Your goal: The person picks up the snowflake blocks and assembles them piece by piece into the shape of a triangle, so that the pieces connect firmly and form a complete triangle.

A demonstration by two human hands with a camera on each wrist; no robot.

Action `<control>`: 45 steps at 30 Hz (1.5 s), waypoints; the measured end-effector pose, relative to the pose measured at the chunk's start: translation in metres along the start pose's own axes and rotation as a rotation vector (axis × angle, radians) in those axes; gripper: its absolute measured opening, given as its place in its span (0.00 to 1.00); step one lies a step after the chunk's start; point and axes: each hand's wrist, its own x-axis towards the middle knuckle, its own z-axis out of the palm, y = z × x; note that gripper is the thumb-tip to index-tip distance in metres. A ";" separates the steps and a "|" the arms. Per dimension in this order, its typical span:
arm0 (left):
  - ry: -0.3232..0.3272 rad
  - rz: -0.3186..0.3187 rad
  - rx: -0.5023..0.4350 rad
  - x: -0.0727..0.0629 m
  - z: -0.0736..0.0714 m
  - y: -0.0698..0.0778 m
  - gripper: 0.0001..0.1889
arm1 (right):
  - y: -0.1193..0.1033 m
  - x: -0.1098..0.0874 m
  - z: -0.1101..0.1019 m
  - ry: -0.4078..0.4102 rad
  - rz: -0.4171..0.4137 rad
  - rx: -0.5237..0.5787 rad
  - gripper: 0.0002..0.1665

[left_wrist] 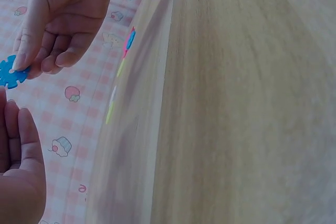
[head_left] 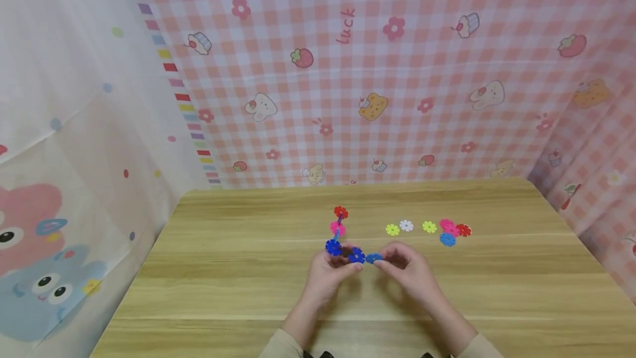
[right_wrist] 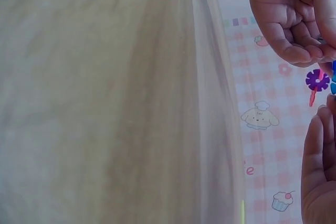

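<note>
While both arms reach forward from tan sleeves (head_left: pixel 283 345) over the wooden table (head_left: pixel 223 291), the two hands are close together, thumbs on the near side. The left hand (head_left: pixel 321 278) pinches a dark blue disc (head_left: pixel 356 256) at the near end of a bendy chain (head_left: pixel 333 247). The right hand (head_left: pixel 416 275) pinches a bright blue disc (head_left: pixel 374 258) with thumb and fingers. These two blue discs meet at their edges, just above the table, but I cannot tell if they are locked together.

The chain turns like a corner. It starts with a red disc (head_left: pixel 340 212) at the far end, then has purple, pink, light blue, dark blue and brown bits. Each disc is flat and round with little slots, like a flower. To the right lie two yellow discs (head_left: pixel 392 230), a white disc (head_left: pixel 406 226) and a pink, red and blue bunch (head_left: pixel 451 231).
</note>
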 end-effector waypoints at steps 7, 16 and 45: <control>-0.018 0.022 -0.041 0.001 0.003 -0.003 0.17 | 0.000 0.001 0.001 -0.012 0.001 0.007 0.06; -0.014 0.047 -0.021 -0.001 0.007 -0.006 0.17 | 0.002 -0.002 0.005 0.004 -0.016 0.043 0.07; -0.057 0.022 -0.004 0.001 -0.002 -0.001 0.23 | -0.002 0.000 0.003 -0.007 -0.102 -0.034 0.05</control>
